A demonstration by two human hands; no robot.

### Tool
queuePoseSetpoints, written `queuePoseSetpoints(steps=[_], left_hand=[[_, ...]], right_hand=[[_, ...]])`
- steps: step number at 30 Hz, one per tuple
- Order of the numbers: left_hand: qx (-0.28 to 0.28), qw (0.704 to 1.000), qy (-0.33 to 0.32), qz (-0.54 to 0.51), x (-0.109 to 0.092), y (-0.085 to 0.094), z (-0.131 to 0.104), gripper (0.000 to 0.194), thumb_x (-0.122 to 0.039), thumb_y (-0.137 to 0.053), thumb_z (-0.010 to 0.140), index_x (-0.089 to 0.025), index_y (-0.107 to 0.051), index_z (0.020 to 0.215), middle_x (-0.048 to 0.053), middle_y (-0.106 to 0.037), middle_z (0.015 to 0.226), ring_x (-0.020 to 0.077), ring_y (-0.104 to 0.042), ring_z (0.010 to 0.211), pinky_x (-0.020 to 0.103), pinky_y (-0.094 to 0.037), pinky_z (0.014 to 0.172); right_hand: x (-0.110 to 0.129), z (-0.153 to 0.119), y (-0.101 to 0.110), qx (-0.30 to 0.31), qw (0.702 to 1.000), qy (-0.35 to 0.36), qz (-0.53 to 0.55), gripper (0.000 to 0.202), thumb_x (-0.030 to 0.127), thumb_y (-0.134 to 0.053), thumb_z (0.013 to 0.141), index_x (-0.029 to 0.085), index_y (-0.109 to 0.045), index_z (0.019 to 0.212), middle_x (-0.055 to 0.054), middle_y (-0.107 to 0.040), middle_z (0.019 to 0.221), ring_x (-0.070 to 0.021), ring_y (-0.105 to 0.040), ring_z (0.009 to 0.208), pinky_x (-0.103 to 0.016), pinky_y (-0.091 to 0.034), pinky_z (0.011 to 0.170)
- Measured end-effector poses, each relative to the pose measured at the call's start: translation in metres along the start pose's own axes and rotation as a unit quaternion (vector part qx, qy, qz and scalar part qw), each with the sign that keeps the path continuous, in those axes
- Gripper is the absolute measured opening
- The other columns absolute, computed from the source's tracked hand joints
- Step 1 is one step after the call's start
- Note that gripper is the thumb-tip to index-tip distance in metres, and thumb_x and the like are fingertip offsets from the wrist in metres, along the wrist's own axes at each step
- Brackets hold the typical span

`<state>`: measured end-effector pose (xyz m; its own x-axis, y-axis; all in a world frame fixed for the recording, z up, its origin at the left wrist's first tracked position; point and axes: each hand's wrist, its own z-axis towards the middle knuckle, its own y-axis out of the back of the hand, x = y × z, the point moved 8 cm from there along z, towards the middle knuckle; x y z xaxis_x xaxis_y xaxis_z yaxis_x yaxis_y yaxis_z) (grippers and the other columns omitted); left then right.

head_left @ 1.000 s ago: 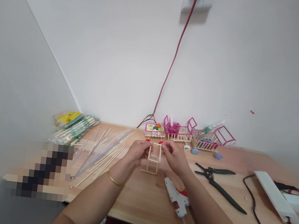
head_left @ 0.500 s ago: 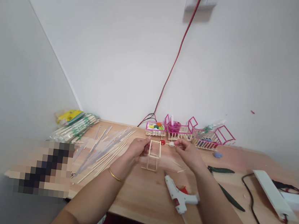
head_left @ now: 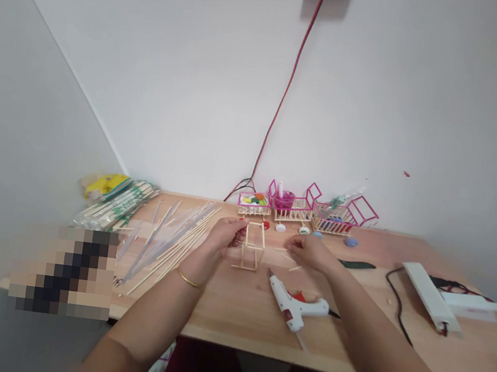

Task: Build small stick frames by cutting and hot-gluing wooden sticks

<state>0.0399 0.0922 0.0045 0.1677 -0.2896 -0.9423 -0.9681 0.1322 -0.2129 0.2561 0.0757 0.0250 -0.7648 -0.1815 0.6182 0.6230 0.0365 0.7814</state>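
My left hand (head_left: pixel 227 235) is closed on a small open frame of pale wooden sticks (head_left: pixel 262 236), gripping its upper left side. The frame stands upright just above or on the table; which one I cannot tell. To its right, my right hand (head_left: pixel 311 252) is closed in a pinch, with a short thin wooden stick (head_left: pixel 280 250) showing at its fingertips and pointing at the frame. Between my forearms lies a white hot glue gun (head_left: pixel 296 305) with a red trigger, its nozzle toward the frame.
Loose wooden sticks and clear glue sticks (head_left: pixel 178 244) spread at left, beside a bagged stick bundle (head_left: pixel 131 203). Pink-trimmed stick carts (head_left: pixel 293 214) with round wheels line the wall. Dark green-handled pliers (head_left: pixel 358 264), a white power strip (head_left: pixel 429 299) and its cable lie right.
The view has shifted slightly, so the table's things sit higher and further left. My right hand has lowered a little and come nearer the table, still pinched; my left hand keeps the frame.
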Motion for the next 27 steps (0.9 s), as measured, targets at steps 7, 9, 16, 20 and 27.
queuePoseSetpoints(steps=[7, 9, 16, 20, 27], left_hand=[[0.0, 1.0, -0.005, 0.006, -0.002, 0.0, -0.002, 0.032, -0.039, -0.07, 0.059, -0.014, -0.051, 0.062, -0.004, -0.048, 0.052, 0.0039, -0.043, 0.041, 0.016, -0.027, 0.039], [0.016, 1.0, -0.001, 0.012, -0.001, -0.002, -0.001, 0.034, -0.041, -0.071, 0.058, -0.014, -0.05, 0.061, -0.005, -0.047, 0.05, 0.0038, -0.041, 0.039, 0.017, -0.026, 0.039], [0.055, 0.998, -0.002, 0.025, -0.001, -0.005, -0.001, 0.033, -0.041, -0.072, 0.058, -0.014, -0.054, 0.064, -0.003, -0.05, 0.052, 0.0042, -0.041, 0.039, 0.018, -0.028, 0.039], [0.032, 0.999, -0.005, 0.006, -0.003, -0.003, -0.001, 0.031, -0.038, -0.071, 0.058, -0.012, -0.057, 0.068, -0.002, -0.054, 0.056, 0.0035, -0.041, 0.04, 0.017, -0.027, 0.039], [0.033, 0.999, -0.019, -0.003, -0.005, -0.001, 0.001, 0.033, -0.041, -0.069, 0.06, -0.011, -0.058, 0.069, -0.001, -0.054, 0.058, 0.0036, -0.042, 0.041, 0.016, -0.028, 0.04]], right_hand=[[-0.022, -0.021, 0.045, -0.066, 0.995, -0.04, -0.067, 0.034, 0.044, -0.048, 0.074, 0.02, -0.048, 0.049, 0.001, -0.046, 0.044, -0.0126, -0.039, 0.044, -0.026, -0.023, 0.046], [-0.031, -0.03, 0.057, -0.068, 0.992, -0.048, -0.09, 0.039, 0.047, -0.047, 0.076, 0.02, -0.044, 0.047, 0.001, -0.045, 0.043, -0.0122, -0.038, 0.043, -0.026, -0.022, 0.046], [-0.063, -0.056, 0.075, -0.047, 0.976, -0.077, -0.198, 0.032, 0.045, -0.046, 0.077, 0.021, -0.057, 0.059, -0.003, -0.059, 0.056, -0.0165, -0.051, 0.054, -0.027, -0.028, 0.049], [-0.076, -0.061, 0.075, -0.03, 0.976, -0.077, -0.202, 0.027, 0.042, -0.047, 0.076, 0.022, -0.061, 0.064, -0.004, -0.061, 0.06, -0.0174, -0.053, 0.056, -0.027, -0.029, 0.05], [-0.063, -0.05, 0.065, 0.001, 0.976, -0.053, -0.21, 0.03, 0.041, -0.045, 0.079, 0.02, -0.055, 0.06, -0.004, -0.059, 0.058, -0.0171, -0.051, 0.055, -0.027, -0.028, 0.05]])
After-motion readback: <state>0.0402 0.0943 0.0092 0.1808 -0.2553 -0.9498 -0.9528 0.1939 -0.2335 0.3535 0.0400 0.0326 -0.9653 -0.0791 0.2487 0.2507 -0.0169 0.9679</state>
